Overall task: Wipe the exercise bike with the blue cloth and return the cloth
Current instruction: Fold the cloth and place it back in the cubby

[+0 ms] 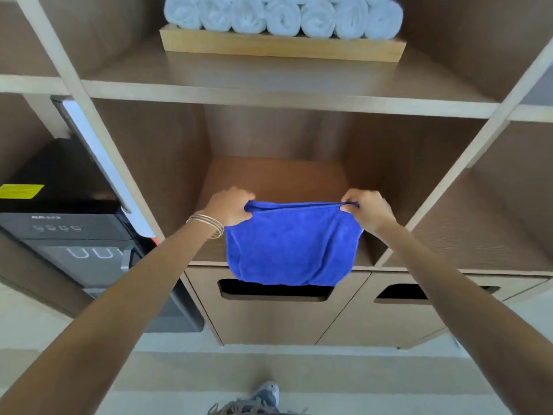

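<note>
Both my arms reach forward, side by side. My left grip (232, 206) and right grip (366, 209) each pinch a top corner of the cloth (291, 244), which hangs stretched between them in front of the middle shelf (269, 175). Above, a tray (281, 47) holds rolled towels (284, 15). Bangles (206, 224) circle my left wrist.

Bright blue cloth (291, 244), pale blue rolled towels (281, 15), brown shelves (269, 91)

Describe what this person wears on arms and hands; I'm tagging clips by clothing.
No sleeves or gloves show: both forearms are bare. Thin metallic bangles circle the wrist behind the left hand; the right hand and wrist wear nothing.
</note>
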The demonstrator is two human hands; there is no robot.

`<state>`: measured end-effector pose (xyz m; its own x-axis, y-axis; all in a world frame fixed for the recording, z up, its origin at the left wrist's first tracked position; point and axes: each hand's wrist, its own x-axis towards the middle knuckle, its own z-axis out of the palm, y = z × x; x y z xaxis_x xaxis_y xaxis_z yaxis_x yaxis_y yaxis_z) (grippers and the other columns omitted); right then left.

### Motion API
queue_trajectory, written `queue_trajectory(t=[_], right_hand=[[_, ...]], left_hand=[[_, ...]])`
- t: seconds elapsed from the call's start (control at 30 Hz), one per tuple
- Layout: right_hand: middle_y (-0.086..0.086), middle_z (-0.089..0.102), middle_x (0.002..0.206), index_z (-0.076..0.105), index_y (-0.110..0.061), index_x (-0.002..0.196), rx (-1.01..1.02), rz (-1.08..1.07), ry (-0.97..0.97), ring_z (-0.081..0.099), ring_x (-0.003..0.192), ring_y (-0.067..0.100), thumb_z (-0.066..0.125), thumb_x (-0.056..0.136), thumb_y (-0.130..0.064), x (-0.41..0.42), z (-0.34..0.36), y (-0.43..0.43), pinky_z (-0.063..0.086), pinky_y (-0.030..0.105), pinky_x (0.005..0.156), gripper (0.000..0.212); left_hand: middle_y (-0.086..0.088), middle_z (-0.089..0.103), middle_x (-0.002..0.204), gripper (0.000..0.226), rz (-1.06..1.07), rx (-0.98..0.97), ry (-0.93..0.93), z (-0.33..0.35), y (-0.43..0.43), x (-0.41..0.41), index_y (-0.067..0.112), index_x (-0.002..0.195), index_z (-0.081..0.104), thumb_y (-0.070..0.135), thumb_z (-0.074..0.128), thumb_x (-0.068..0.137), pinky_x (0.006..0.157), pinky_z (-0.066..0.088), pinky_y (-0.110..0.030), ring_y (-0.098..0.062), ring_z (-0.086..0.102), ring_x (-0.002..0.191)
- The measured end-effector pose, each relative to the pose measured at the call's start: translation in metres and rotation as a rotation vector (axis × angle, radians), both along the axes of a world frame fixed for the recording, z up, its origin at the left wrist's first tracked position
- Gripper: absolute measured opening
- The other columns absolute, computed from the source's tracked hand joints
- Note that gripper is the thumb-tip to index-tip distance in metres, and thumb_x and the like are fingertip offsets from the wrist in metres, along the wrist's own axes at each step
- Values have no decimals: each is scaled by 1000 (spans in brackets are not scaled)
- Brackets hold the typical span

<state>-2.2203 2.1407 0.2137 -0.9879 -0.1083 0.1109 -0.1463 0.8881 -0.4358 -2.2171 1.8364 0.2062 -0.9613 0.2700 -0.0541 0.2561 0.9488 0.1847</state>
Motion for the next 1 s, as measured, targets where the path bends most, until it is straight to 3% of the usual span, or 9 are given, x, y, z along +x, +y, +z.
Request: queue_trajectory(t=[0.17,0.37,0.5,0.6,0.63,0.73,0.8,0.87,1.0], right_hand=[[4,56,114,68,-21,102,432,-61,-47,49,111,29,60,88,-27,-46,-13,-20,43,37,87,17],[15,73,94,69,-4,96,-114,-333,-332,64,102,28,62,85,-10,-90,-27,-23,51,33,89,15],[21,69,87,67,7,91,-396,-387,-324,69,89,32,59,84,2,-109,-43,-26,54,42,89,12],[20,67,106,69,2,97,-301,-316,-184,63,100,31,60,84,-2,-118,-53,-31,48,30,89,16],[19,63,117,67,0,104,-270,-261,-163,60,107,31,60,85,-4,-119,-55,-33,44,26,86,20],[11,31,150,51,-10,130,-186,-88,-241,37,134,27,58,89,-8,-118,-60,-35,34,25,100,42],[12,23,153,49,-10,132,-122,-23,-258,27,140,25,55,90,-3,-114,-64,-31,23,25,109,44],[15,39,143,59,-5,120,-95,1,-212,38,133,26,52,89,4,-107,-67,-26,25,18,102,33],[13,51,134,59,-6,121,37,100,-267,44,128,24,57,90,-11,-90,-76,-26,27,20,102,31]], left_hand=[[-4,66,94,9,37,-278,86,-27,8,-44,20,85,61,27,56,87,89,35,-35,-27,58,98],[-8,69,94,5,259,-9,-62,-36,17,-86,13,84,59,17,56,84,69,44,-29,-30,64,90],[-16,72,85,7,352,201,-153,-41,15,-107,1,80,59,7,57,80,73,53,-33,-34,68,85],[-18,70,91,10,387,293,-38,-47,17,-119,6,72,54,8,55,83,68,45,-32,-36,64,91],[-17,69,99,6,388,340,-47,-49,17,-122,5,82,60,9,57,84,75,46,-34,-35,63,97],[-11,51,123,51,304,433,-177,-59,15,-131,2,129,50,13,68,83,91,37,-32,-26,49,114],[-15,39,139,63,219,392,-243,-67,12,-129,4,138,40,10,67,82,100,35,-35,-30,41,127],[-18,34,143,56,177,302,-160,-75,8,-122,6,137,42,5,59,84,102,37,-38,-35,40,128],[-12,46,137,43,172,188,16,-92,8,-100,9,131,49,13,56,89,97,43,-41,-32,50,120]])
